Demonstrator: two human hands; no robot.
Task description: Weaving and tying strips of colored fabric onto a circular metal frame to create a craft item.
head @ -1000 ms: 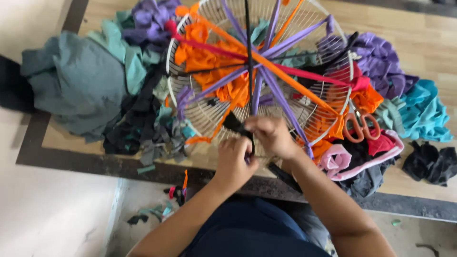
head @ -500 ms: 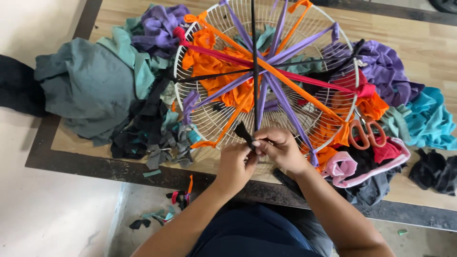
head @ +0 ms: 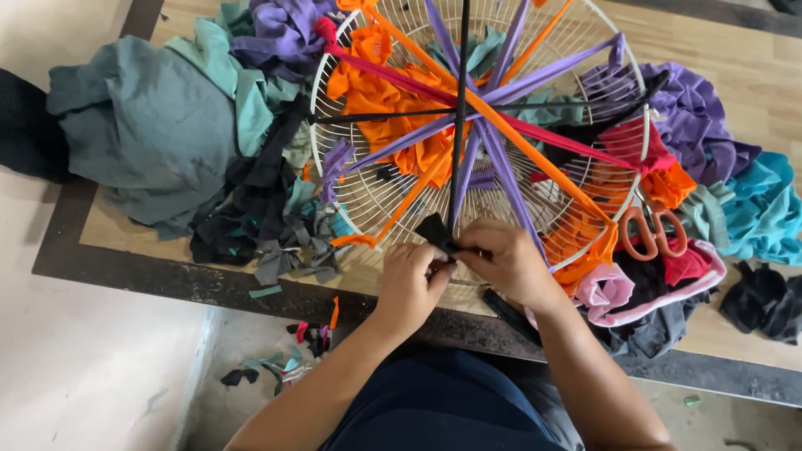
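A round white wire grille [head: 351,188] lies on the wooden table [head: 117,238], with orange, purple, pink and black fabric strips stretched across it like spokes. A black strip [head: 459,117] runs down from the top to the near rim. My left hand [head: 411,280] and my right hand [head: 504,260] meet at that rim, both pinching the black strip's loose end [head: 434,231]. The fingers of both hands are closed around the fabric.
Orange-handled scissors [head: 656,234] lie on cloth right of the grille. Heaps of grey-green [head: 142,125], purple [head: 702,117], teal [head: 764,209], pink and black cloth ring the grille. Fabric scraps [head: 288,367] litter the floor below the table's dark edge.
The view has shifted closer to the grille's near rim. Both hands have stayed at the black strip's end, working it against the rim with small finger movements.
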